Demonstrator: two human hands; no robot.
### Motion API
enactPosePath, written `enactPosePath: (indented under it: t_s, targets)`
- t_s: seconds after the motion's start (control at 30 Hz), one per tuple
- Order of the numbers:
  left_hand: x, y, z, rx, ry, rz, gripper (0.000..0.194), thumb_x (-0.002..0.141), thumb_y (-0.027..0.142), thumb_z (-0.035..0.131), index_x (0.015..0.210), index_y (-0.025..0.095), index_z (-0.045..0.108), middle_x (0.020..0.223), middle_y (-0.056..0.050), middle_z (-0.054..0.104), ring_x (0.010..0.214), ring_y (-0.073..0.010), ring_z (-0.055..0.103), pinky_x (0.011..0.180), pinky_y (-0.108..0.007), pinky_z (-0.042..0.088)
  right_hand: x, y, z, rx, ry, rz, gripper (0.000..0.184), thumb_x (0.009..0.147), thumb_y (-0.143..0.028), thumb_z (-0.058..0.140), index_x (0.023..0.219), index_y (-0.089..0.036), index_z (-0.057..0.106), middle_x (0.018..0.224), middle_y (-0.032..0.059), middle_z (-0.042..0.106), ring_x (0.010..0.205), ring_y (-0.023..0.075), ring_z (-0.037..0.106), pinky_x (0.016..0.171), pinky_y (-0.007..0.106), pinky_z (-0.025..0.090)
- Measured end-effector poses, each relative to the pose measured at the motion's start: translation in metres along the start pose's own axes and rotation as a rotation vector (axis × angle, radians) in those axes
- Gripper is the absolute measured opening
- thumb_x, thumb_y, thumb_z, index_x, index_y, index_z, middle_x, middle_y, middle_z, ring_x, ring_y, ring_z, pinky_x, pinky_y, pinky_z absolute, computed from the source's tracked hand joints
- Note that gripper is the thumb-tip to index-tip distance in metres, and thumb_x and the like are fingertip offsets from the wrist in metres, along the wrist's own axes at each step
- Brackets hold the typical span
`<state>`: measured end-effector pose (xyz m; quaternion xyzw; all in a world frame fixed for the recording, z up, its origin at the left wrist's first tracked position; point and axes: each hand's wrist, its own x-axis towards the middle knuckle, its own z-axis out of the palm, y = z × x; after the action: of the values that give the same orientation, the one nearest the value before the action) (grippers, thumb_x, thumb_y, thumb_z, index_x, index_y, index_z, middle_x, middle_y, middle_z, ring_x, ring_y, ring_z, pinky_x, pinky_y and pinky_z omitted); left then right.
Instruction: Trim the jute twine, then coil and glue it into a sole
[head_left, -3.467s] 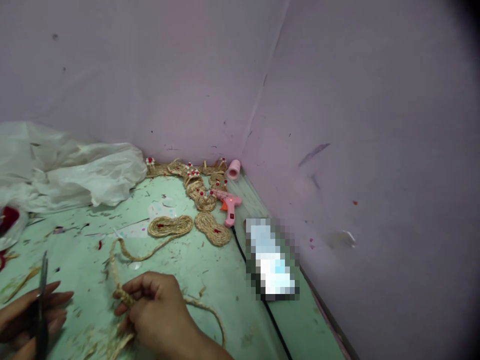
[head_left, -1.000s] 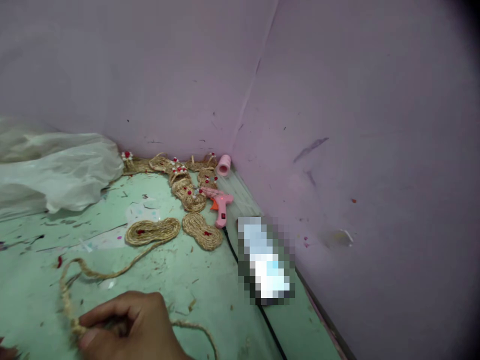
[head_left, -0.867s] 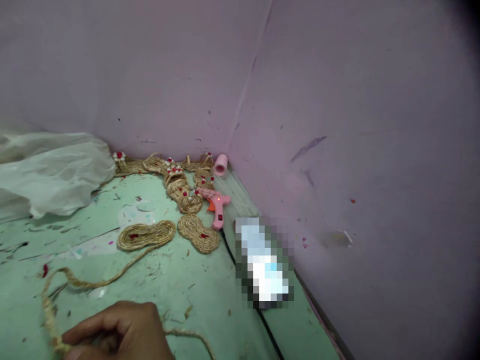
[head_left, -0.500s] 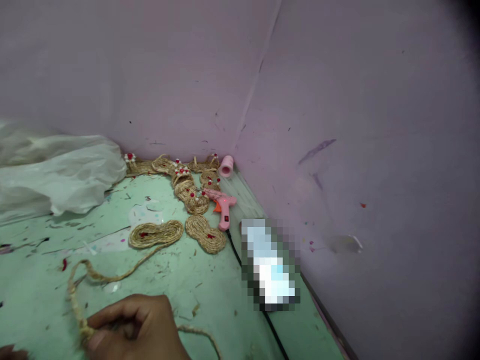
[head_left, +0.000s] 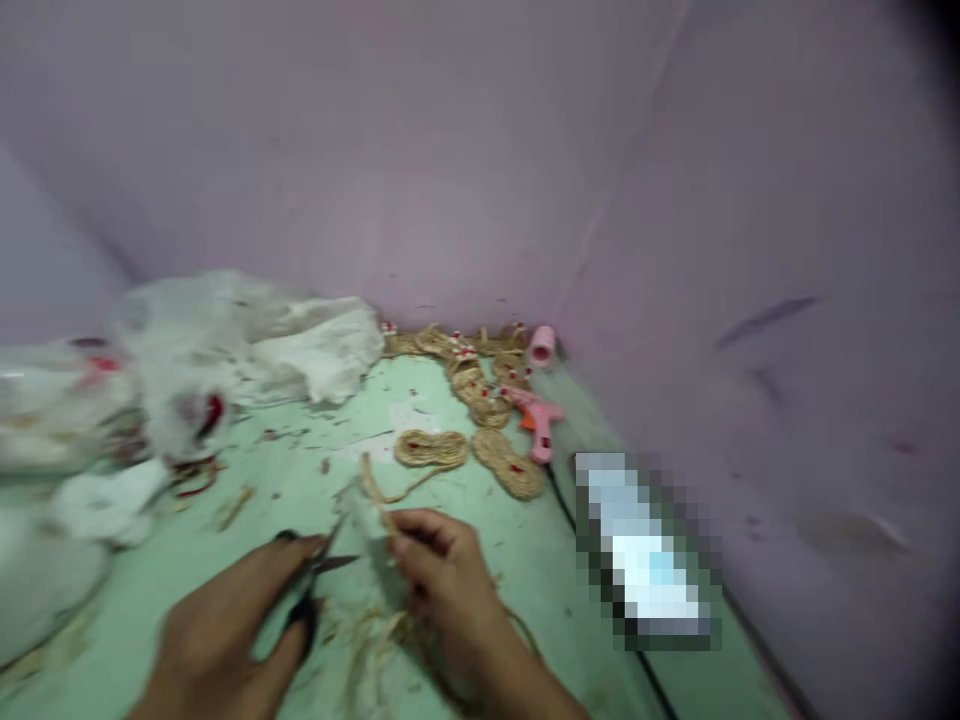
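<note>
Black-handled scissors [head_left: 330, 565] are in my left hand [head_left: 225, 620], thumb and finger through the handles, blades apart and pointing toward the cord. My right hand [head_left: 450, 580] pinches a braided jute cord [head_left: 379, 500] between thumb and fingers, just right of the blades. That cord runs back to a coiled jute sole shape [head_left: 431, 449] with a red spot at its centre. A second coiled sole [head_left: 508, 465] lies to its right. More cord hangs below my right hand, partly hidden and blurred.
A pink glue gun [head_left: 538, 425] with a black cable lies behind, near small jute slippers with red and white beads [head_left: 472, 390]. A pink cup-shaped spool [head_left: 542, 346] stands in the corner. White plastic bags [head_left: 315, 350] fill the left. A blurred-out phone-like device [head_left: 645, 550] is at right.
The view has swung left. My left hand has come in holding scissors with parted blades. My right hand has raised the jute cord, still pinched.
</note>
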<state>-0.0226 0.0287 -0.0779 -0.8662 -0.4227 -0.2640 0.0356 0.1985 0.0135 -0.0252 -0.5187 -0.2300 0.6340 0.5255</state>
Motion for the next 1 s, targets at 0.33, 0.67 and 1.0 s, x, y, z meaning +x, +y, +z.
enactPosePath:
  t_s: [0.33,0.67,1.0]
  targets:
    - [0.037,0.038,-0.027,0.061,-0.149,0.006,0.050,0.069,0.019,0.048,0.119,0.019,0.042,0.106,-0.012,0.054,0.092,-0.0257,0.054,0.072,-0.039,0.049,0.001,0.000,-0.003,-0.044,-0.054,-0.001,0.027,0.055,-0.027,0.072,0.078,-0.013,0.069,0.047,-0.0056,0.047,0.037,0.0034,0.026,0.036,0.018,0.019]
    - [0.052,0.037,-0.028,0.176,-0.158,0.089,0.047,0.071,0.017,0.047,0.118,0.015,0.046,0.102,-0.013,0.052,0.086,-0.0255,0.053,0.068,-0.038,0.048,0.003,0.003,-0.004,-0.117,-0.052,-0.050,0.024,0.056,-0.024,0.069,0.078,-0.016,0.071,0.047,-0.0037,0.052,0.039,0.0053,0.032,0.037,0.019,0.023]
    - [0.047,0.034,-0.027,0.135,-0.142,0.133,0.048,0.072,0.018,0.047,0.121,0.017,0.045,0.103,-0.013,0.052,0.086,-0.0249,0.054,0.068,-0.037,0.048,0.002,0.001,-0.002,-0.070,-0.120,-0.062,0.019,0.056,-0.017,0.066,0.074,-0.018,0.073,0.052,-0.0017,0.057,0.050,0.0100,0.046,0.043,0.020,0.031]
